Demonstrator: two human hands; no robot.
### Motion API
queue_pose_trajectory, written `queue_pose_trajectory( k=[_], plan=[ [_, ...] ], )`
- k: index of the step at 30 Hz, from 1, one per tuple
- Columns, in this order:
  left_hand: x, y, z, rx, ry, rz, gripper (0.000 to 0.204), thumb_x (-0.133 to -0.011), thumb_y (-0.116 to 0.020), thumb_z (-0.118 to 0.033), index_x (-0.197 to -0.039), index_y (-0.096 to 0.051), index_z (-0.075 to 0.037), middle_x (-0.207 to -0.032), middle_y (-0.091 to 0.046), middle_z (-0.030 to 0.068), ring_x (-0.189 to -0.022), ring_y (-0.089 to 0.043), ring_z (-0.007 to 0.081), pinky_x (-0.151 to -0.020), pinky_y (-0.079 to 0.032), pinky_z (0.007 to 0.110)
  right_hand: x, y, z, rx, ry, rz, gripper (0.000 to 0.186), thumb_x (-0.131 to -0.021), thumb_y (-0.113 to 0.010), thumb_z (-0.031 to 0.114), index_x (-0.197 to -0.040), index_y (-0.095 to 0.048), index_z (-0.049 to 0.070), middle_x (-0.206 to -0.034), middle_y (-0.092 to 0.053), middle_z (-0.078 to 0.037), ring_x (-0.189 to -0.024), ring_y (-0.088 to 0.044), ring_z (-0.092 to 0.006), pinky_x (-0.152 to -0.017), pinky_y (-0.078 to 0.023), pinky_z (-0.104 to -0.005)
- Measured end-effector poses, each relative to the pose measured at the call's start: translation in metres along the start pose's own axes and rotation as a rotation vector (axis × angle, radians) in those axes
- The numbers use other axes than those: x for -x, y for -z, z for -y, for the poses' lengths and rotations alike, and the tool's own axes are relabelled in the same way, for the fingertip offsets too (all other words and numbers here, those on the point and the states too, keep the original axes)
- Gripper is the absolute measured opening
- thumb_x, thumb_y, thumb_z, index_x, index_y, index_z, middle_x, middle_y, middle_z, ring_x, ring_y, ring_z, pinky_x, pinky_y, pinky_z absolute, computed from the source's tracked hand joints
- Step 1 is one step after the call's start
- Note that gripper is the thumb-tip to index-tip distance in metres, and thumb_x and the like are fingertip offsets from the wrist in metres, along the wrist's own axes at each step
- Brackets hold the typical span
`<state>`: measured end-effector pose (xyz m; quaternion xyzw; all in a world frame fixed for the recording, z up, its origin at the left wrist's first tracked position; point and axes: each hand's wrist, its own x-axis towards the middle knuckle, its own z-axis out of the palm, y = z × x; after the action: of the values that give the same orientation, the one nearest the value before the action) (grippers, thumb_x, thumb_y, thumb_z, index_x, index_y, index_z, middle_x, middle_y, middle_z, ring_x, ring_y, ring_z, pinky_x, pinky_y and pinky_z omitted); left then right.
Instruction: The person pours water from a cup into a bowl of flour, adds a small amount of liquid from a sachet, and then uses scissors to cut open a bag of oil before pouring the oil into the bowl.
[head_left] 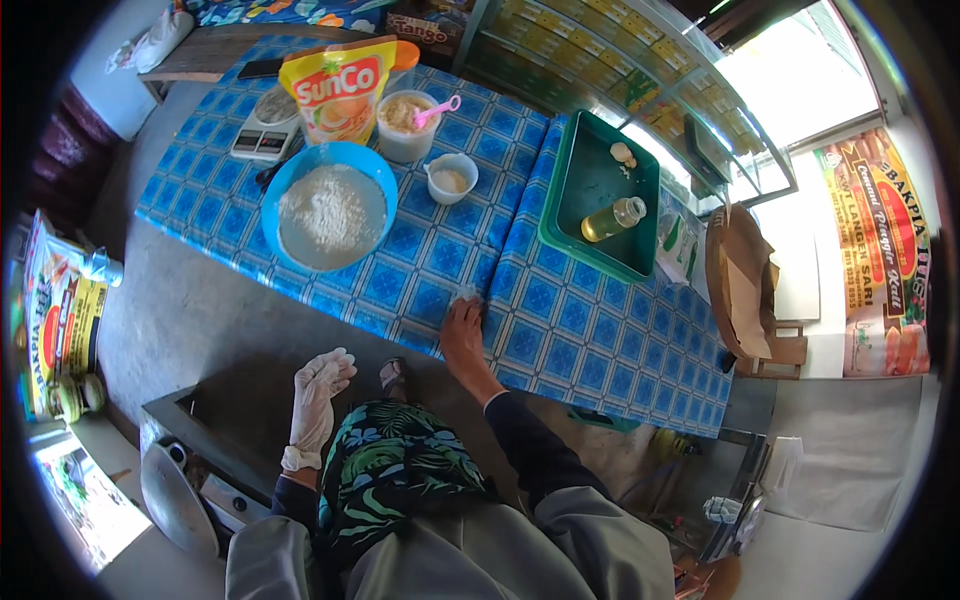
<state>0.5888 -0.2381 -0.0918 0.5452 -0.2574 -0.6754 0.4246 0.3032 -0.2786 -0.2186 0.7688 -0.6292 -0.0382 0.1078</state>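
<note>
My left hand (318,395) wears a thin white glove and hangs in front of the table's near edge. Its fingers are loosely bent, and nothing shows in them. My bare right hand (463,335) reaches onto the table's near edge, fingers bent together at a small, whitish, see-through thing (467,293) too unclear to name. Beyond my hands stands a blue bowl (384,222) of white flour (335,208). Right of it are a small white cup (450,182) and a white tub (405,140) of brownish grains with a pink scoop (438,110).
The table has a blue checked cloth (410,270). A yellow pouch (335,90) and a white kitchen scale (265,140) stand behind the bowl. On the right, a green tray (590,150) holds a lying bottle of yellow oil (612,220). A round woven tray (722,270) leans farther right.
</note>
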Motion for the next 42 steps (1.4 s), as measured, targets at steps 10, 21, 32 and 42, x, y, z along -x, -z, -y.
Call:
queue_pose_trajectory(
  k=[10,21,32,42],
  plan=[
    [0.097,0.012,0.049,0.075,0.024,-0.024,0.032,-0.096,-0.061,-0.022,-0.117,-0.063,0.001,-0.103,-0.07,0.0087,-0.091,-0.068,0.0146,-0.08,-0.051,0.025,0.046,0.007,0.027,-1.027,-0.005,-0.108,0.014,-0.076,-0.063,0.008,-0.087,-0.07,0.003,-0.096,-0.062,-0.019,-0.07,-0.061,-0.0388,-0.064,-0.05,-0.0475],
    [0.106,0.066,0.049,0.168,-0.01,-0.122,0.032,-0.095,-0.061,-0.022,-0.116,-0.063,0.002,-0.103,-0.071,0.01,-0.089,-0.068,0.0156,-0.078,-0.052,0.026,-0.011,0.012,0.082,-0.688,-0.334,-0.202,0.021,-0.069,-0.06,0.0,-0.09,-0.061,-0.003,-0.094,-0.061,-0.021,-0.088,-0.061,-0.0387,-0.075,-0.052,-0.0449],
    [0.047,0.202,-0.044,0.185,-0.033,-0.243,0.033,-0.096,-0.057,-0.021,-0.119,-0.062,0.002,-0.105,-0.071,0.0098,-0.091,-0.068,0.0162,-0.081,-0.051,0.028,-0.202,0.018,0.297,-0.674,-0.27,-0.268,0.017,-0.075,-0.058,0.001,-0.092,-0.058,-0.001,-0.094,-0.059,-0.02,-0.091,-0.059,-0.0385,-0.071,-0.05,-0.0455],
    [-0.019,0.331,-0.127,0.143,-0.025,-0.421,0.029,-0.096,-0.058,-0.022,-0.116,-0.064,-0.001,-0.105,-0.071,0.008,-0.09,-0.069,0.0151,-0.08,-0.052,0.027,-0.268,0.066,0.4,-1.536,-0.289,-0.232,0.023,-0.085,-0.055,0.0,-0.105,-0.065,0.0,-0.097,-0.064,-0.019,-0.085,-0.063,-0.0358,-0.071,-0.048,-0.0429]
  ],
)
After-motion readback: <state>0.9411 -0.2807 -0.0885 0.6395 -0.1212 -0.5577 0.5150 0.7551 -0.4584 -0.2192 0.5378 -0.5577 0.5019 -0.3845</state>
